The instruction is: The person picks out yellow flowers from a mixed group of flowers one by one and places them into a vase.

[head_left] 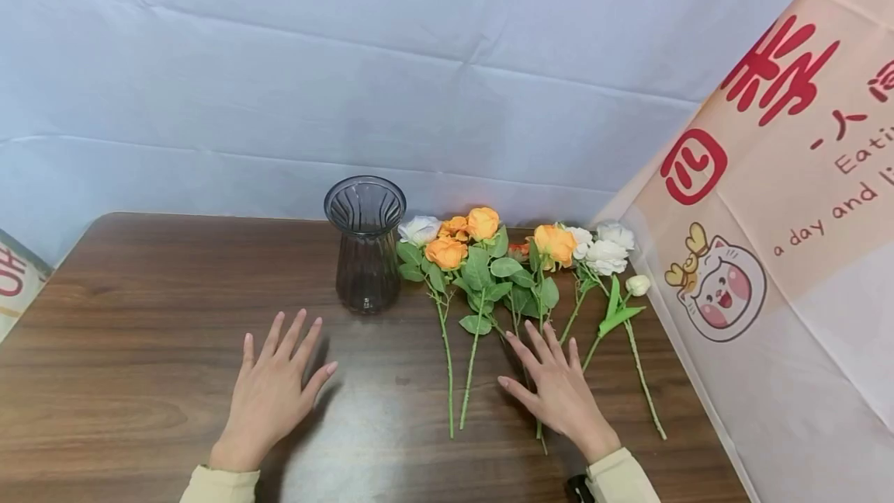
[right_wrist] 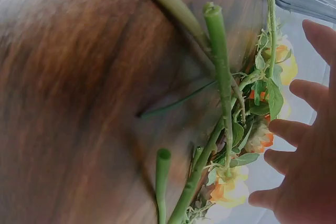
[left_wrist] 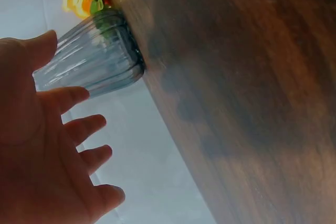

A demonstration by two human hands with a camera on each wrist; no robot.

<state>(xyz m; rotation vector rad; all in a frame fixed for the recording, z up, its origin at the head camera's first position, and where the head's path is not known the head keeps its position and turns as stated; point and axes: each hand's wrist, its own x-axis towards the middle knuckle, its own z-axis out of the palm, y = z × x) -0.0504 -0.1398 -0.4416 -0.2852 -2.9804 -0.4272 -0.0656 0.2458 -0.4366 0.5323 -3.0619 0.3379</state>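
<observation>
My left hand (head_left: 272, 390) hovers over the table with its fingers spread, holding nothing. Ahead of it stands a dark, ribbed glass vase (head_left: 368, 262) with a flared rim, which the left wrist view also shows past the thumb. To the right, my right hand (head_left: 559, 394) is spread above the stems (right_wrist: 223, 66) of several flowers and grips none of them. Orange roses (head_left: 483, 223) and a pale bluish-white rose (head_left: 419, 230) lie beside the vase. Another orange rose (head_left: 555, 245), white flowers (head_left: 608, 256) and a white tulip (head_left: 638, 286) lie farther right.
The brown wooden table (head_left: 154, 317) meets a pale cloth backdrop (head_left: 244, 84) behind the vase. At the right edge rises a printed banner (head_left: 789, 278) with red lettering and a cartoon face. A piece of another banner (head_left: 15, 278) shows at far left.
</observation>
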